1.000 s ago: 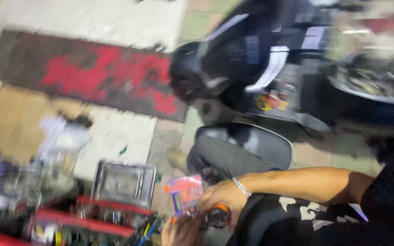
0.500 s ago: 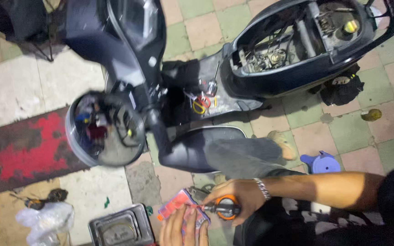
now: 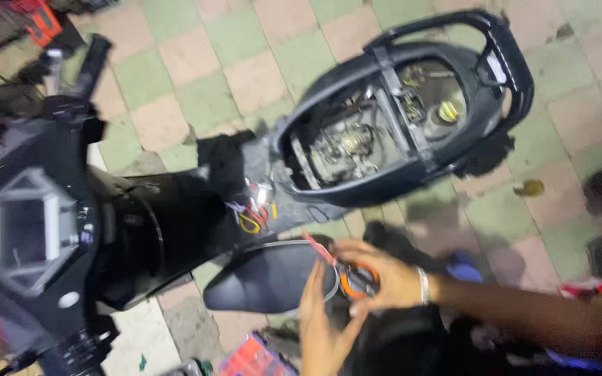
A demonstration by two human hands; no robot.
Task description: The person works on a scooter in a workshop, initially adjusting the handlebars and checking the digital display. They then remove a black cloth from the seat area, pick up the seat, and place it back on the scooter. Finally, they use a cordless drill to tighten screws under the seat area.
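Hands low in view, over the black seat (image 3: 273,278) on the tiled floor (image 3: 196,63): my right hand (image 3: 384,278) closed around an orange-and-black ring-shaped tool (image 3: 355,278) — my left hand (image 3: 322,320) open beside it, fingers touching it. Scooter (image 3: 141,223) just beyond, its rear compartment (image 3: 384,132) uncovered, coloured wires (image 3: 256,216) showing.

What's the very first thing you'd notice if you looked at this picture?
A big black scooter fills the left and middle of the view, standing on green and pink floor tiles. Its seat is off, so the open body shows the metal parts and wires inside. Low in the middle, the right hand and the left hand meet around a small orange and black tool, in front of a loose black panel.
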